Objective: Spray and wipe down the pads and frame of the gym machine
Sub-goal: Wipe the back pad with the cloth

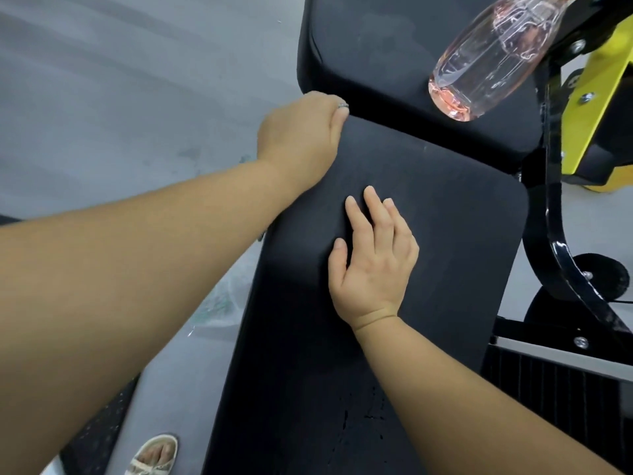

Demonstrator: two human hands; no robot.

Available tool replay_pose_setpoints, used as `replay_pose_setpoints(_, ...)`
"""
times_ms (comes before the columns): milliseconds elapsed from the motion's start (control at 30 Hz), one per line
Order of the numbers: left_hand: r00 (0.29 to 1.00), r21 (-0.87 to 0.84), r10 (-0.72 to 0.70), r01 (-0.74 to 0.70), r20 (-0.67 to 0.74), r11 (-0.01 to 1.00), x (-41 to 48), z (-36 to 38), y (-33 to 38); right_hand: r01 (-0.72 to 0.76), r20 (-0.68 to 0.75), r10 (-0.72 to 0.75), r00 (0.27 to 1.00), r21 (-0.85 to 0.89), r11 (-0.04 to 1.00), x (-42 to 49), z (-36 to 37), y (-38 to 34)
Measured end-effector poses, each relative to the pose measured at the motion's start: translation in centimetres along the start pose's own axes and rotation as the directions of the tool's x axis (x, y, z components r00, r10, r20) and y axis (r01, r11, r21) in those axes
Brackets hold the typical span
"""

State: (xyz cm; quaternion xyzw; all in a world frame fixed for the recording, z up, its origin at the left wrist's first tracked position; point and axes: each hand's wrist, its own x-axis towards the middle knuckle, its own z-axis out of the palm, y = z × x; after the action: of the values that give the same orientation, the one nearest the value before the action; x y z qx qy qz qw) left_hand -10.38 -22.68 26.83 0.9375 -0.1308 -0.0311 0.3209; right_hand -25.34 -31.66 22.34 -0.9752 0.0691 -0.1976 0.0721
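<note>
The long black bench pad [445, 234] runs from the bottom of the head view up to a second black pad [370, 46]. My left hand [301, 132] is at the long pad's far left corner, its fingers curled over the edge into the gap between the two pads. My right hand [373, 258] lies flat on the middle of the long pad with its fingers straight. A clear spray bottle [489, 60] with a little pink liquid lies on the upper pad at top right; its head is cut off by the view. No cloth is visible.
The machine's black curved frame [561, 248] and a yellow bracket [596, 97] stand to the right, with a small wheel [613, 279] below. A ribbed black plate [565, 382] is at lower right. Grey floor [120, 97] lies left. A sandalled foot [154, 455] shows at the bottom.
</note>
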Motion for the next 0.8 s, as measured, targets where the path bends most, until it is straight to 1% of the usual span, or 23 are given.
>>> replay_pose_setpoints(33,0.999,0.057,0.045,-0.047,0.025,0.997,0.2,0.1,0.1,0.002,-0.001,-0.002,1.0,-0.004,1.0,0.0,0.0,0.0)
replay_pose_setpoints(100,0.993,0.145,0.084,-0.095,0.084,0.985,0.3,0.3,0.4,0.002,-0.003,-0.003,1.0,-0.018,1.0,0.0,-0.1,0.0)
replay_pose_setpoints(167,0.986,0.201,0.135,-0.153,0.099,0.968,0.7,0.4,1.0,0.002,-0.003,-0.002,1.0,-0.015,1.0,0.1,-0.1,0.0)
replay_pose_setpoints(267,0.948,0.146,0.27,-0.295,0.169,0.944,1.4,0.6,2.3,0.002,-0.007,-0.002,1.0,0.016,1.0,0.1,0.0,0.1)
replay_pose_setpoints(333,0.926,0.106,0.312,-0.34,0.212,0.935,1.3,0.5,2.2,0.002,-0.005,-0.002,1.0,0.018,1.0,0.1,-0.2,0.2)
replay_pose_setpoints(400,0.943,0.172,0.269,-0.303,0.195,0.937,0.6,0.4,1.3,-0.015,0.017,0.014,1.0,0.042,0.999,0.3,-0.5,0.1)
replay_pose_setpoints(467,0.963,0.273,0.184,-0.233,0.195,0.933,-0.4,0.3,0.7,-0.017,0.056,0.01,0.998,0.114,0.993,0.5,-1.0,0.1)
replay_pose_setpoints(533,0.973,0.303,0.12,-0.176,0.196,0.937,-0.5,0.3,1.0,0.012,0.111,-0.035,0.993,0.202,0.979,0.9,-2.2,1.1)
replay_pose_setpoints(567,0.977,0.309,0.093,-0.151,0.192,0.939,-0.2,0.4,1.4,0.038,0.136,-0.067,0.988,0.207,0.978,1.0,-2.8,2.3)
replay_pose_setpoints(600,0.978,0.33,0.072,-0.134,0.195,0.934,0.1,0.4,2.1,0.054,0.146,-0.08,0.986,0.171,0.984,1.0,-3.3,3.9)
replay_pose_setpoints(633,0.978,0.364,0.065,-0.136,0.2,0.921,0.4,0.4,2.7,0.045,0.141,-0.059,0.988,0.103,0.994,1.0,-3.7,5.7)
replay_pose_setpoints(667,0.976,0.406,0.076,-0.155,0.204,0.9,0.6,0.6,3.3,0.005,0.135,-0.008,0.991,0.029,1.0,0.8,-3.9,7.3)
replay_pose_setpoints(733,0.972,0.48,0.129,-0.21,0.197,0.852,0.6,1.2,4.2,-0.048,0.128,0.057,0.99,-0.071,0.996,0.3,-3.6,9.0)
replay_pose_setpoints(800,0.959,0.489,0.2,-0.275,0.2,0.828,0.7,2.2,5.2,-0.031,0.118,0.042,0.992,-0.095,0.995,-0.2,-3.0,9.4)
